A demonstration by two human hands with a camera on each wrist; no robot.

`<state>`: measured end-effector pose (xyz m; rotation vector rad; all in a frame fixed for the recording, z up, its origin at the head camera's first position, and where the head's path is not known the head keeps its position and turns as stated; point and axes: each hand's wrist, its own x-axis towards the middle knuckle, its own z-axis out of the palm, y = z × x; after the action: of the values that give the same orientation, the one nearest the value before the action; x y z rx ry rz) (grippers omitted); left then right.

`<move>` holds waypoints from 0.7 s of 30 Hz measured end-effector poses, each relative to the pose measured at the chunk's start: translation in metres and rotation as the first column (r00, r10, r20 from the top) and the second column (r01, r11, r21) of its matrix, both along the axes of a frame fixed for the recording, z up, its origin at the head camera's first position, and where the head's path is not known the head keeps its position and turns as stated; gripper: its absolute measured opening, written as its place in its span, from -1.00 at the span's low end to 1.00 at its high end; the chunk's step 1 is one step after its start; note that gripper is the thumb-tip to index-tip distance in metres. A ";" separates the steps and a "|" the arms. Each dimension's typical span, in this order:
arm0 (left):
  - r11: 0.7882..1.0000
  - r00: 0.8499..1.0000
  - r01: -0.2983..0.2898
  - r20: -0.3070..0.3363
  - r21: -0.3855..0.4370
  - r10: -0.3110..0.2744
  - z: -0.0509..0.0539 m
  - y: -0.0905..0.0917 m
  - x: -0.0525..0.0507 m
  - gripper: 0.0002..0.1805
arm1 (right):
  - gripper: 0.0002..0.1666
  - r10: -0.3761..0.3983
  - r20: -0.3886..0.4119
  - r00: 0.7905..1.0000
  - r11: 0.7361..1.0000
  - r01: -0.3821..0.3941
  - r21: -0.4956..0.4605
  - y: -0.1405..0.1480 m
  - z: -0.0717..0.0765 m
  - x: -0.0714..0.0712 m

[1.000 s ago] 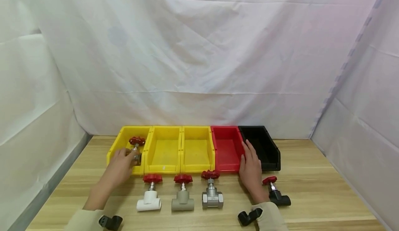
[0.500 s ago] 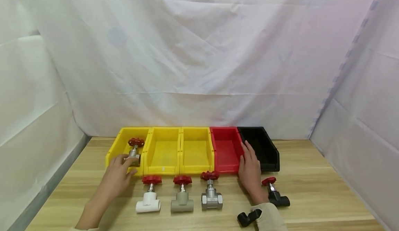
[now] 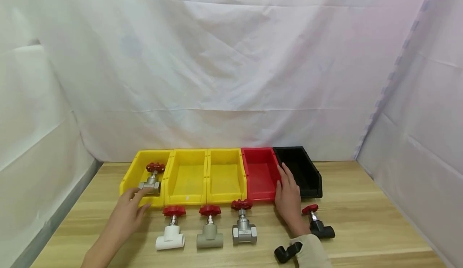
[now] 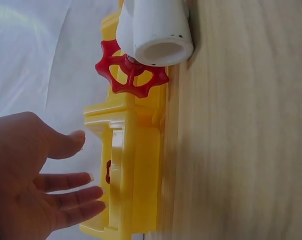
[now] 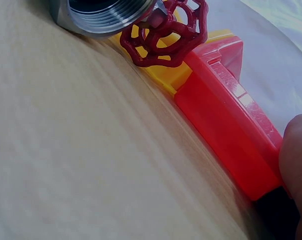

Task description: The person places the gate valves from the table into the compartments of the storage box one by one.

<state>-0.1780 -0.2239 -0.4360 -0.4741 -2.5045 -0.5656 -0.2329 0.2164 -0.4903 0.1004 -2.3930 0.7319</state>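
Steel valve (image 3: 152, 181) | leftmost yellow bin (image 3: 136, 169) | near left hand (image 3: 127, 211), far from right hand (image 3: 288, 199) | hands unclenched, holding nothing

Makeshift work booth, cloth walls (image 3: 231, 59), wooden tabletop (image 3: 361, 215), bins (image 3: 226, 198), valves (image 3: 244, 233)

Five bins (image 3: 226, 179) (three yellow, one red, one black), five valves (image 3: 209, 235), two hands (image 3: 128, 209) (image 3: 288, 195)

Across the frame's lower middle, five bins (image 3: 189, 177) are standing side by side on the table (image 3: 372, 219); one valve (image 3: 152, 181) is sitting in the leftmost bin (image 3: 132, 174), and four valves (image 3: 244, 233) are lying before them.
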 end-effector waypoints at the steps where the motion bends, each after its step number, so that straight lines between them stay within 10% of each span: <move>1: 1.000 1.000 0.009 -0.004 0.004 -0.009 0.000 0.000 0.002 -0.54 | -0.34 0.002 -0.005 1.000 1.000 -0.002 0.003 0.000 0.000 0.000; 21: 0.985 0.992 0.104 0.056 0.138 -0.112 0.013 0.003 0.018 -0.59 | -0.36 0.012 -0.007 1.000 1.000 -0.012 0.006 0.001 -0.002 -0.002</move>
<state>-0.1601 -0.2210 -0.4228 -0.5506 -2.4910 -0.7983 -0.2347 0.2173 -0.4923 0.1195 -2.3896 0.7284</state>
